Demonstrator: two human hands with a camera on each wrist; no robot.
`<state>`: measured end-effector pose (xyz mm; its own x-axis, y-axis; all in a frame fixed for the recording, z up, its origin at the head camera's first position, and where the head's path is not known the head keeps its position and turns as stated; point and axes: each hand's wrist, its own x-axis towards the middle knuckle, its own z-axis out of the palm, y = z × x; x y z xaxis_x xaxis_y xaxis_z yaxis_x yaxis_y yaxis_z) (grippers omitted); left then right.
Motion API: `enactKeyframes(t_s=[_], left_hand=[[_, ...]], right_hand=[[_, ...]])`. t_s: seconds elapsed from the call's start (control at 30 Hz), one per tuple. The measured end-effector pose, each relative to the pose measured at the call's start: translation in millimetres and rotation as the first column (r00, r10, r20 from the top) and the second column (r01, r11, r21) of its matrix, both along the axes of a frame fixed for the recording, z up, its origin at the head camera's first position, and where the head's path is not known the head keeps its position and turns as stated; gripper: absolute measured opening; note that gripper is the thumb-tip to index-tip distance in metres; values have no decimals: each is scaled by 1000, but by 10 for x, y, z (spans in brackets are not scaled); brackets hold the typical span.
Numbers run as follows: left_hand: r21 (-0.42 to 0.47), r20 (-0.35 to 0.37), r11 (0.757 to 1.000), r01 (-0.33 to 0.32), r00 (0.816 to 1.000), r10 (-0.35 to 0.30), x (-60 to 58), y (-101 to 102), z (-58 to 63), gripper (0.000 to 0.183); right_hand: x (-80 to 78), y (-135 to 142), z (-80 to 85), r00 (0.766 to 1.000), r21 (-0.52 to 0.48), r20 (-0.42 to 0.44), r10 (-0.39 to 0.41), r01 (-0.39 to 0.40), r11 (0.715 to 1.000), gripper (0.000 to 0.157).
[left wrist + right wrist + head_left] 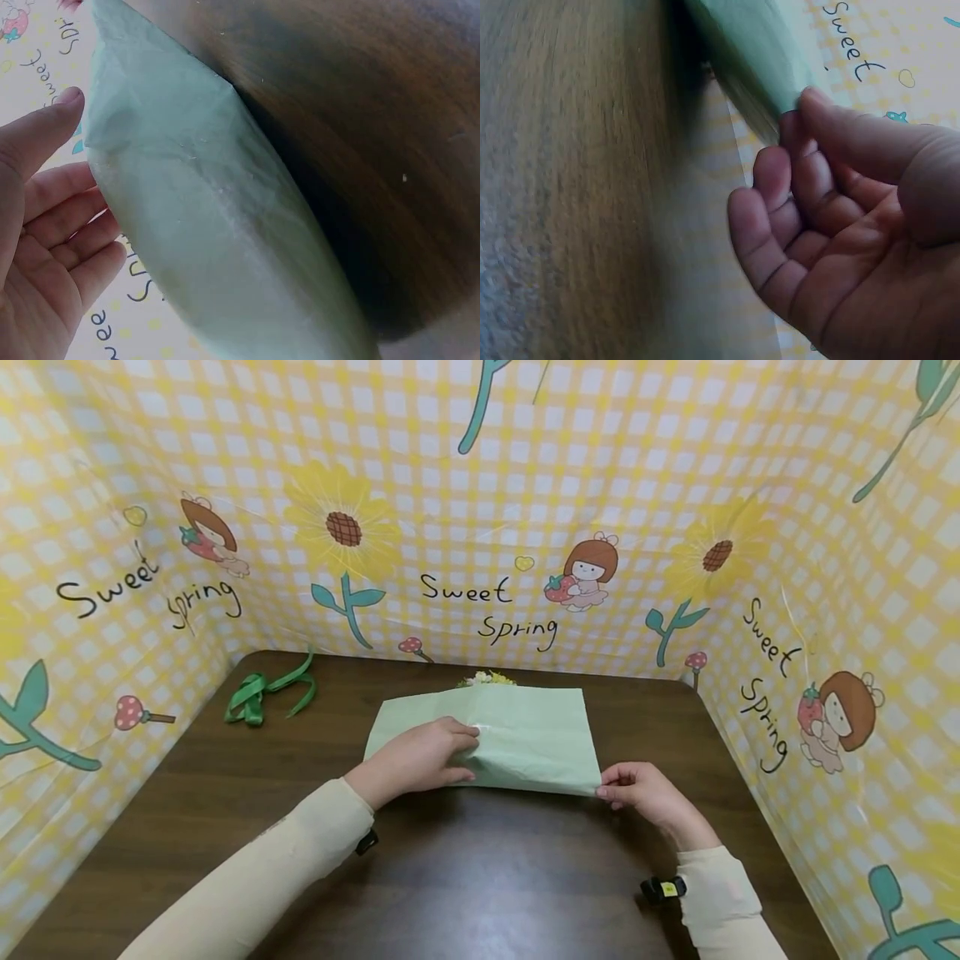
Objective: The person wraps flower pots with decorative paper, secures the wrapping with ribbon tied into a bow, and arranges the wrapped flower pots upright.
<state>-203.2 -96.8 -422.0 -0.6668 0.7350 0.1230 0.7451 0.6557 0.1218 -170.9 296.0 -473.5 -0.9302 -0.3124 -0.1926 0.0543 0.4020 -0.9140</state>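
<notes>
A: Head view. Where is the paper?

B: Centre of frame: the green paper [536,735] is on the dark table [465,877], flowers [487,678] peeping past its upper edge. Left hand [420,756] rests over the paper's left half, fingers loose, gripping nothing. Right hand [648,793] pinches the lower right corner.

A: Failure modes?

B: My estimate: a hard pull at that corner, with only light pressure on the left, could skew the paper; heavy pressure could crush the flowers (how much lies underneath, I cannot tell).

A: Surroundings?

B: Green ribbon [251,697], loose, left of frame, well apart from the paper. Patterned cloth [450,502] along the top and both sides. The paper itself blocks sight of whatever it covers.

A: Left wrist view?

B: Paper slants from upper left to bottom, creased and bulging. Thumb and fingers at left, apart from each other; those creases could deepen if pushed.

A: Right wrist view?

B: Paper tip at top centre, between thumb and forefinger; other fingers half curled. Narrow hold, so the corner could slip and spring back.
</notes>
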Motion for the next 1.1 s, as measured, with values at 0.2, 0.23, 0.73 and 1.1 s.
enactKeyframes(t_s=[0.2,0.23,0.73,1.1], left_hand=[[-13,1,1000,9,1000,-9,24,13,13,55],[-14,-6,1000,8,1000,-8,27,13,14,55],[20,-69,998,66,996,-65,-3,113,-24,53],[58,-97,995,87,992,-81,4,98,-46,52]], right_hand=[[-89,-112,69,980,157,-144,-139,161,974,19],[-117,-160,107,961,190,-213,-178,219,957,20],[-348,-1540,660,789,216,-613,-40,216,952,16],[-470,-2037,494,837,395,-545,40,214,893,16]])
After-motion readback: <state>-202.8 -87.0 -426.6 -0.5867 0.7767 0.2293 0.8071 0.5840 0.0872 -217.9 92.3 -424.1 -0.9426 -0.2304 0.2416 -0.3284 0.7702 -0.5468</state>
